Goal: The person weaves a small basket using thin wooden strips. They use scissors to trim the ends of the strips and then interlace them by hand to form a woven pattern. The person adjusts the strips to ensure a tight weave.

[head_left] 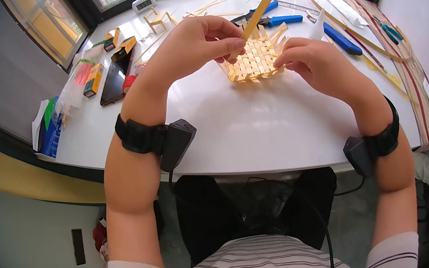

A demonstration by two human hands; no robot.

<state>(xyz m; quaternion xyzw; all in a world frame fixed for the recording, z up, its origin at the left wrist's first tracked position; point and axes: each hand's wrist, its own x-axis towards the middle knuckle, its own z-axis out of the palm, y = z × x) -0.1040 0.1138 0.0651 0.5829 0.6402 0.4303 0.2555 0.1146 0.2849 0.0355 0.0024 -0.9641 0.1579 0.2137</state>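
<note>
A small woven mat of pale strips (253, 61) rests on the white table, loose strip ends sticking out at its far and right sides. Between thumb and fingers, my left hand (199, 44) pinches a flat yellow-tan strip (267, 1), which slants up and to the right over the weave's far left part. At the right edge of the weave, my right hand (311, 60) has its fingers closed on the mat's border. Part of the mat's left side is hidden behind my left hand.
Blue-handled pliers (280, 20) lie behind the mat. A miniature chair (157, 20) and a digital clock (144, 3) stand farther back. To the left are a phone (116, 82) and small yellow boxes (93, 80). A blue-handled tool (342, 39) and a striped cloth (419, 100) are at right.
</note>
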